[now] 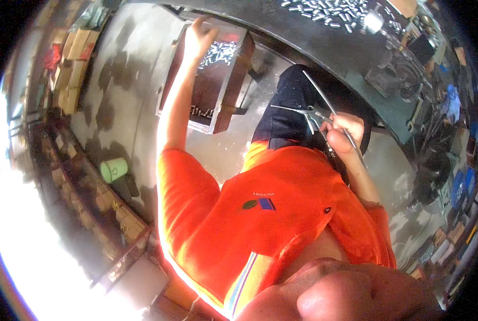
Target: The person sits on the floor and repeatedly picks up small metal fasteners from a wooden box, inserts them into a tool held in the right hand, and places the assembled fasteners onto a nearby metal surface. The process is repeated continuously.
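Note:
My left hand (199, 41) reaches over the far end of a brown, open-topped drawer (217, 99). Its thumb and a finger stand apart, and I see nothing between them. Shiny small metal cylinders (220, 53) lie in the drawer beside that hand, and more lie at its near end. On the right, above my dark trousers, my right hand (346, 134) is closed around a long thin metal rod (319, 92), held at a slant. The same hand also grips a forked metal tool (312, 116) with thin splayed arms; its exact kind is unclear.
A dark workbench (281, 27) runs across the far side, with a pile of metal cylinders (332, 12) on it. Machine parts and tools crowd the bench at right, near a blue cloth (453, 101). A green bucket (113, 169) and cardboard boxes (75, 75) are at left.

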A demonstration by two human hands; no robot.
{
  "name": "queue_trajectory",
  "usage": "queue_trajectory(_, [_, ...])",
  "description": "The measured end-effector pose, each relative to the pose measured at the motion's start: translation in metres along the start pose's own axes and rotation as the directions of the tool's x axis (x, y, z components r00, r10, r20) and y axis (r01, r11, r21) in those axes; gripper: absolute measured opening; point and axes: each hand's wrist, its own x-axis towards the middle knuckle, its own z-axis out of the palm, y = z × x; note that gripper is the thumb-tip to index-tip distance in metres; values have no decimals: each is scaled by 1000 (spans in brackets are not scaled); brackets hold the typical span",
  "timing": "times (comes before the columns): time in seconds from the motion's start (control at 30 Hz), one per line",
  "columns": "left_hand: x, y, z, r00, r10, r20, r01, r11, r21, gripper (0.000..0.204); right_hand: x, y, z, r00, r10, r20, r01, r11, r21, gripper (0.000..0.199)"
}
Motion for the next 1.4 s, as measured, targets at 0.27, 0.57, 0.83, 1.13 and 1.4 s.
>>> queue_trajectory(0.27, [-139,-154,-64,785,-613,93,323,533,782,33,2,12,10,992,110,63,-116,988,97,57])
queue_trajectory(0.57, [-136,-148,-42,690,-724,-14,421,385,821,30,7,6,9,990,121,69,-123,992,15,21])
queue_trajectory(0.83, [-142,-157,-36,697,-717,9,397,396,828,26,0,16,9,990,127,55,-126,992,-21,20])
queue_trajectory(1.13, [-119,-89,-25,741,-623,250,655,753,-63,20,2,11,6,988,101,120,-97,994,-45,22])
queue_trajectory(1.4, [-151,108,49,665,-147,732,740,261,-620,27,13,3,19,980,73,186,-52,992,-114,24])
